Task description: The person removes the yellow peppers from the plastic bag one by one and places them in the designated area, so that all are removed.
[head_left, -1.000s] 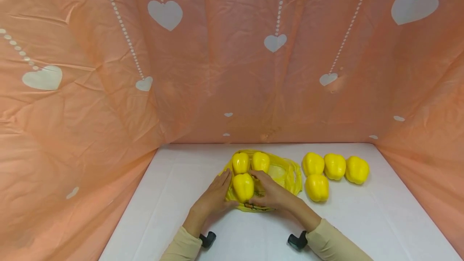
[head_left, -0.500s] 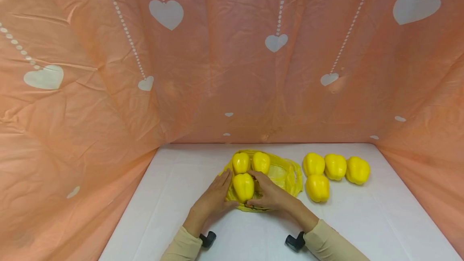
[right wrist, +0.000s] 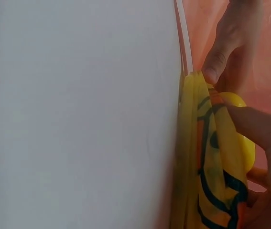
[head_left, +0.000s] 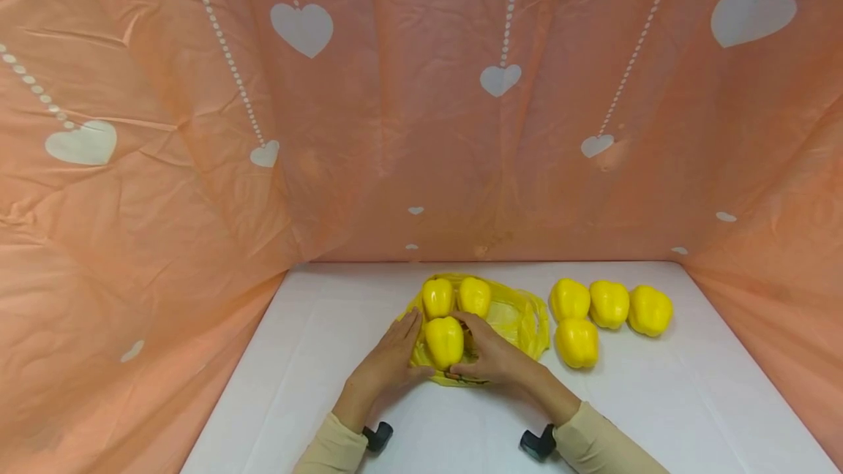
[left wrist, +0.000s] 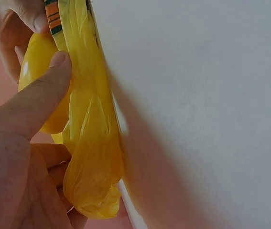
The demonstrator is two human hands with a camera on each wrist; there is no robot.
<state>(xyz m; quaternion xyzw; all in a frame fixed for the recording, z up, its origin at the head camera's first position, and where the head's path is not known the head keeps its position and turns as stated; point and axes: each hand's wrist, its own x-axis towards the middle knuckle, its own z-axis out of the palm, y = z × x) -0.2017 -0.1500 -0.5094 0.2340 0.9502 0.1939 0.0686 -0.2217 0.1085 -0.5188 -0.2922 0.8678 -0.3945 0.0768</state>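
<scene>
"Yellow, glossy, lobed bell pepper: where exactly does it lie?"

"It lies on the left part of the thin yellow plastic bag, at the lower middle of the frame."

"And what is at its sides?"

"The left hand is on its left and the right hand on its right, so it sits between them. Its longer side runs up and down the frame. The right hand seems a little nearer; its fingertips reach the pepper's upper right edge."

"Do the fingers hold it?"

"The left fingers are rather straight, thumb apart. The right fingers are loosely bent, with the thumb near the lower right side; whether they grip the pepper or only lie beside it, I cannot tell."

"What else is around?"

"Just above, two similar yellow bell peppers on the same bag block the far side. Toward the right edge of the frame, four more yellow bell peppers rest on the white table. Behind everything hangs an orange sheet with white hearts."
</scene>
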